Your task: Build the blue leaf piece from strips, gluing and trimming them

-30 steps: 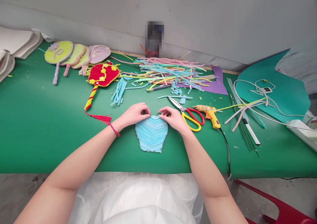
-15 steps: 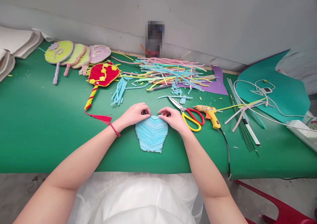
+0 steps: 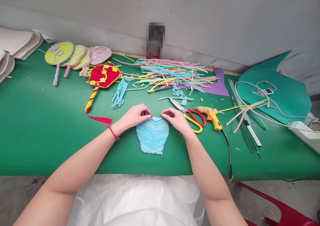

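Observation:
A light blue fan-shaped piece (image 3: 152, 135) covered in chevron rows of blue strips lies flat on the green table (image 3: 40, 129) in front of me. My left hand (image 3: 135, 115) rests at its top left edge, fingers curled and pinched against the strips. My right hand (image 3: 176, 118) sits at the top right edge, fingers likewise pinched on the piece. A red cord bracelet circles my left wrist.
Red and yellow scissors (image 3: 192, 117) and a yellow glue gun (image 3: 211, 114) lie just right of my right hand. Behind are a heap of coloured strips (image 3: 167, 74), a red fan with tassel (image 3: 103, 76), pastel fans (image 3: 75, 54), cables and a power strip (image 3: 303, 132) at right.
My hands stay pinched at the top of the blue piece; only the camera has shifted slightly. Nothing else on the table has moved.

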A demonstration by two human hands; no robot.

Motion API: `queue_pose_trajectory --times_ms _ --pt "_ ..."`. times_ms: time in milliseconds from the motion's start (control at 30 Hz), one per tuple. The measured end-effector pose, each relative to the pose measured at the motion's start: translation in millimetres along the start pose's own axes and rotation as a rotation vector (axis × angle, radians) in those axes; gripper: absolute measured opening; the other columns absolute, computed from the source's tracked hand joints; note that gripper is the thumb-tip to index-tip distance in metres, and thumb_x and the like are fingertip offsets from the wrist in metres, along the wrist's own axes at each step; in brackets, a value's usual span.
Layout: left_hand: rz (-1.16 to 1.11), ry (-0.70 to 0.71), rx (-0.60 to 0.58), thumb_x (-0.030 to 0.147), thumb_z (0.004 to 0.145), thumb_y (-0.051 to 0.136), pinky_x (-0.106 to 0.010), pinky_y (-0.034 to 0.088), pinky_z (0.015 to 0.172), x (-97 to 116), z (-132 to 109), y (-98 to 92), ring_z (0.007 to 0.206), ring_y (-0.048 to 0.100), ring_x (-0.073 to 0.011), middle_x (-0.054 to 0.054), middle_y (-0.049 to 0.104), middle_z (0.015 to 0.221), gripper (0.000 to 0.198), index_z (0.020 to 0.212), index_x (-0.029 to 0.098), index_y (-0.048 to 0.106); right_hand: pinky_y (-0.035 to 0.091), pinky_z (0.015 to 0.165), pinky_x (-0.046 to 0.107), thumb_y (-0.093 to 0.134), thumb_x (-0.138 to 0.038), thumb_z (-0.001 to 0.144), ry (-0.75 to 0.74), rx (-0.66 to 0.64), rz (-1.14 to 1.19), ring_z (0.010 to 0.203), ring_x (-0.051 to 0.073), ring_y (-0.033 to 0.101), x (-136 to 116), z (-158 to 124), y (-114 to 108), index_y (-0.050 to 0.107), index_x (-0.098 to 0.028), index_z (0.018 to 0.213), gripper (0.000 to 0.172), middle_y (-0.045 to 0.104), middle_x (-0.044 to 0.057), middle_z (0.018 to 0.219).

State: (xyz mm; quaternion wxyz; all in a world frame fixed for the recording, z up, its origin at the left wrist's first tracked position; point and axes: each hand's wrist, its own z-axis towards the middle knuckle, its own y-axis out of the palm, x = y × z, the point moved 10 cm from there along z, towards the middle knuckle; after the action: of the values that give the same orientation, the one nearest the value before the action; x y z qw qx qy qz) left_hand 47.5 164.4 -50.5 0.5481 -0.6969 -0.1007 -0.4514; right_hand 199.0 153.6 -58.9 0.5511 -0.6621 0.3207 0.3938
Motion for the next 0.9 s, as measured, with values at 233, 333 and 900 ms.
queue_pose_trajectory --times_ms 233,333,900 --pt "0.165 0.027 -0.01 0.034 0.076 0.062 -0.034 0.043 0.074 12 -11 1.9 0.089 0.053 -0.0221 -0.005 0.055 0.093 0.017 0.085 0.019 0.061 0.048 0.068 0.028 0.058 -0.042 0.078 0.016 0.006 0.013 0.08 0.016 0.059 4 1 1 0.065 -0.019 0.086 0.025 0.066 0.004 0.086" --pt "0.16 0.042 -0.015 0.033 0.075 0.062 -0.034 0.043 0.075 12 -10 4.2 0.089 0.052 -0.0219 -0.005 0.055 0.092 0.015 0.081 0.019 0.06 0.047 0.058 0.026 0.057 -0.047 0.079 0.04 -0.002 0.056 0.083 0.018 0.059 6 1 2 0.064 -0.018 0.089 0.031 0.066 0.006 0.089" --pt "-0.459 -0.14 -0.029 0.034 0.069 0.064 -0.028 0.046 0.066 -5 -7 8.4 0.075 0.06 -0.0162 -0.002 0.064 0.079 0.025 0.085 0.017 0.057 0.043 0.069 0.028 0.064 -0.045 0.073 -0.047 -0.152 0.046 0.076 0.016 0.055 -16 -8 16 0.066 -0.018 0.082 0.029 0.065 0.002 0.082"
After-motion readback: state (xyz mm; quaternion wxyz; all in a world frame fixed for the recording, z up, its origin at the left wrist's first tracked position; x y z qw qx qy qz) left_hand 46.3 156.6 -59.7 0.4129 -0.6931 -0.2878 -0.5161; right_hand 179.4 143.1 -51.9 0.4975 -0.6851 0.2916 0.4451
